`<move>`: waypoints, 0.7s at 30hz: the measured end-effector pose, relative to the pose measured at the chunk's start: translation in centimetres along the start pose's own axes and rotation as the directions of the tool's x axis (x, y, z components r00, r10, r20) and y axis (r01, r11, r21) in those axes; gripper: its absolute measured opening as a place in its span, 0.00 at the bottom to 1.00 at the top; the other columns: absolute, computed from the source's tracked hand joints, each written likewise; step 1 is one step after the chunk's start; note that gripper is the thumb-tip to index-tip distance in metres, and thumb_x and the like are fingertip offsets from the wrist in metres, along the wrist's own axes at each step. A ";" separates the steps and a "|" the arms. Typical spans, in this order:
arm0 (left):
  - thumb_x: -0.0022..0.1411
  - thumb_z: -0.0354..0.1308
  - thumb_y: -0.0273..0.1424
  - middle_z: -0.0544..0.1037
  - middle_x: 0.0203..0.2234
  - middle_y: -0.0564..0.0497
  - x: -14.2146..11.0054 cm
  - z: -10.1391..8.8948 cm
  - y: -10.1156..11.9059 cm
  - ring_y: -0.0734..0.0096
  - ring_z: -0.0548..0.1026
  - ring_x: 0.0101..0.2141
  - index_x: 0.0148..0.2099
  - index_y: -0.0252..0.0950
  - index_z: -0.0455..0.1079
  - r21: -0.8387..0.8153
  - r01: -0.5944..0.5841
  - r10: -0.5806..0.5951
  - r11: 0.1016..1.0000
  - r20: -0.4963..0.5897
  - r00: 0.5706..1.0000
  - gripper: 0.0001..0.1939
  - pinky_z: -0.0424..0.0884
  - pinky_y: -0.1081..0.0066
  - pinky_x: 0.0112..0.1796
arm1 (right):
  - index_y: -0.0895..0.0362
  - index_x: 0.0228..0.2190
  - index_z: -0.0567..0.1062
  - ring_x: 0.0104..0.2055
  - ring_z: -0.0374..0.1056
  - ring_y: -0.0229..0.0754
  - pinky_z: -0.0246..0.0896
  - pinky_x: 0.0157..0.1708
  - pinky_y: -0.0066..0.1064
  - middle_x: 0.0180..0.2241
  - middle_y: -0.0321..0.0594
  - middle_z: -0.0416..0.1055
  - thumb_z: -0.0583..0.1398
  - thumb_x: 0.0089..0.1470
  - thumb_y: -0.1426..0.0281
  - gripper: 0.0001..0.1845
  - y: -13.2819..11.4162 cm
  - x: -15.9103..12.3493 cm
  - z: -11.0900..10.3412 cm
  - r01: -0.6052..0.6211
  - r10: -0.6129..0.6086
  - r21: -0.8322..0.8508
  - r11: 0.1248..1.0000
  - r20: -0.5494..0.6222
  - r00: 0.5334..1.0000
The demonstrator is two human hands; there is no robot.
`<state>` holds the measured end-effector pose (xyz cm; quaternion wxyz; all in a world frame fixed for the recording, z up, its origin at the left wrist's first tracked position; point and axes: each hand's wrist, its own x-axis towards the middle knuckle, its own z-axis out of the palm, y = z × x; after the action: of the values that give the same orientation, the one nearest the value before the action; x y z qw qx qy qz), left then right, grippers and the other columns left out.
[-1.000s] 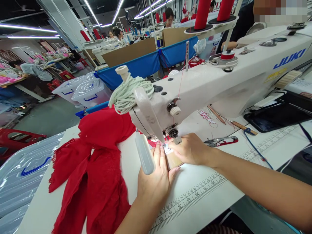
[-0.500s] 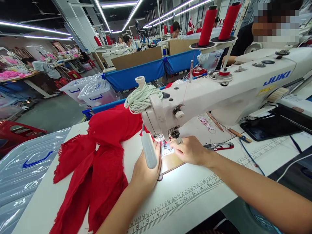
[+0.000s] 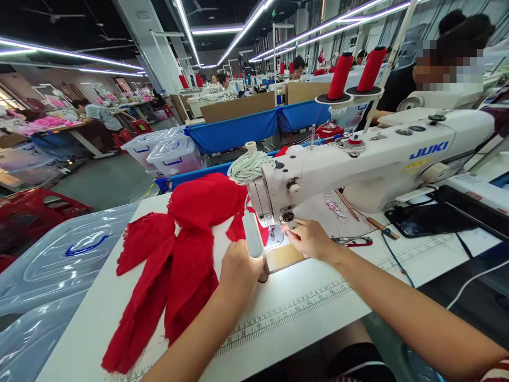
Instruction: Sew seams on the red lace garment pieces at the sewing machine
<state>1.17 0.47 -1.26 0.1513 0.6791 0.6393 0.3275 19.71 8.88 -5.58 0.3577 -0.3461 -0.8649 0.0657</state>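
Observation:
A white JUKI sewing machine (image 3: 374, 159) stands on a white table (image 3: 310, 318) with a printed ruler along its front. My left hand (image 3: 240, 273) lies just left of the needle, behind the machine's white lamp (image 3: 253, 240), and its fingers are hidden. My right hand (image 3: 310, 239) rests right of the needle with fingers pinched on a small piece under the presser foot (image 3: 274, 236). Red lace fabric (image 3: 175, 260) lies heaped and trailing to the left of the machine.
Red-handled snips (image 3: 356, 242) and a wooden-handled tool (image 3: 376, 225) lie right of my right hand. A dark tablet (image 3: 421, 220) sits under the machine arm. Two red thread cones (image 3: 356, 71) stand above. Clear plastic bin lids (image 3: 51, 265) sit left. Other workers sit behind.
The view has pulled back and risen. My left hand slid back toward me, away from the needle, and now sits behind the lamp. My right hand stays at the presser foot.

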 end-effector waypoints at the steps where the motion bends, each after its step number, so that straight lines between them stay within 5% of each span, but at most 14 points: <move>1: 0.50 0.49 0.18 0.61 0.15 0.51 -1.0 -0.3 0.5 0.61 0.67 0.25 0.18 0.39 0.56 0.042 -0.017 0.016 0.999 0.025 1.000 0.14 0.60 0.63 0.30 | 0.55 0.29 0.76 0.34 0.73 0.39 0.59 0.28 0.25 0.32 0.40 0.77 0.54 0.53 0.79 0.13 0.0 0.0 -0.1 0.002 -0.002 0.005 1.000 -0.002 1.000; 3: 0.52 0.48 0.19 0.65 0.17 0.50 -3.2 -0.7 1.5 0.61 0.68 0.24 0.20 0.38 0.61 0.142 -0.075 0.058 0.987 0.122 0.991 0.13 0.60 0.63 0.29 | 0.55 0.28 0.76 0.34 0.73 0.38 0.59 0.27 0.25 0.32 0.39 0.77 0.53 0.52 0.79 0.13 -0.1 0.0 -0.3 -0.002 0.001 0.018 1.000 0.003 1.000; 5: 0.58 0.49 0.25 0.71 0.21 0.48 -5.0 -1.1 2.1 0.61 0.70 0.25 0.27 0.37 0.68 0.289 -0.228 0.124 0.930 0.338 0.933 0.10 0.62 0.65 0.27 | 0.55 0.28 0.76 0.31 0.72 0.38 0.59 0.27 0.25 0.31 0.38 0.78 0.53 0.52 0.79 0.13 -0.1 -0.1 -0.4 -0.021 0.021 0.030 0.999 0.018 1.000; 7: 0.63 0.48 0.31 0.75 0.28 0.48 -5.7 -1.7 1.9 0.62 0.72 0.28 0.35 0.37 0.70 0.316 -0.323 0.172 0.892 0.422 0.890 0.10 0.65 0.66 0.28 | 0.55 0.28 0.76 0.30 0.71 0.37 0.58 0.28 0.26 0.32 0.37 0.78 0.53 0.51 0.79 0.13 -0.2 -0.2 -0.4 -0.058 0.056 0.036 0.998 0.035 0.998; 10: 0.67 0.41 0.29 0.74 0.33 0.47 -5.4 -3.0 0.4 0.64 0.72 0.33 0.36 0.37 0.68 0.304 -0.283 0.233 0.910 0.192 0.953 0.14 0.69 0.65 0.35 | 0.56 0.31 0.76 0.30 0.70 0.37 0.58 0.30 0.26 0.34 0.38 0.77 0.53 0.51 0.79 0.13 -0.4 -0.2 -0.6 -0.111 0.108 0.043 0.993 0.067 0.992; 13: 0.66 0.44 0.29 0.73 0.36 0.46 -4.8 -4.2 -0.9 0.62 0.71 0.38 0.38 0.37 0.68 0.279 -0.242 0.246 0.929 0.023 0.969 0.11 0.70 0.63 0.40 | 0.56 0.31 0.76 0.27 0.67 0.35 0.56 0.28 0.26 0.32 0.38 0.76 0.53 0.51 0.79 0.12 -0.9 0.0 -1.0 -0.130 0.122 0.055 0.990 0.131 0.984; 17: 0.65 0.46 0.28 0.73 0.33 0.47 -5.7 -4.5 -0.6 0.63 0.72 0.36 0.37 0.37 0.68 0.251 -0.314 0.313 0.916 0.046 0.949 0.10 0.71 0.65 0.37 | 0.55 0.30 0.76 0.24 0.63 0.34 0.52 0.24 0.25 0.25 0.34 0.73 0.56 0.51 0.76 0.09 -2.7 0.3 -2.3 -0.084 0.054 0.099 0.992 0.270 0.961; 21: 0.63 0.52 0.34 0.75 0.36 0.44 -7.0 -2.3 0.6 0.60 0.72 0.36 0.41 0.35 0.69 0.302 -0.431 0.417 0.850 0.112 0.902 0.09 0.72 0.61 0.37 | 0.55 0.28 0.74 0.27 0.62 0.36 0.49 0.24 0.26 0.27 0.36 0.71 0.55 0.50 0.78 0.10 -5.4 0.4 -4.8 0.007 -0.049 0.092 0.996 0.460 0.886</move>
<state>0.39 -6.92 -0.94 -0.0230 0.8254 0.5149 0.2304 19.75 4.47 0.12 0.1574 -0.2921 -0.9262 0.1789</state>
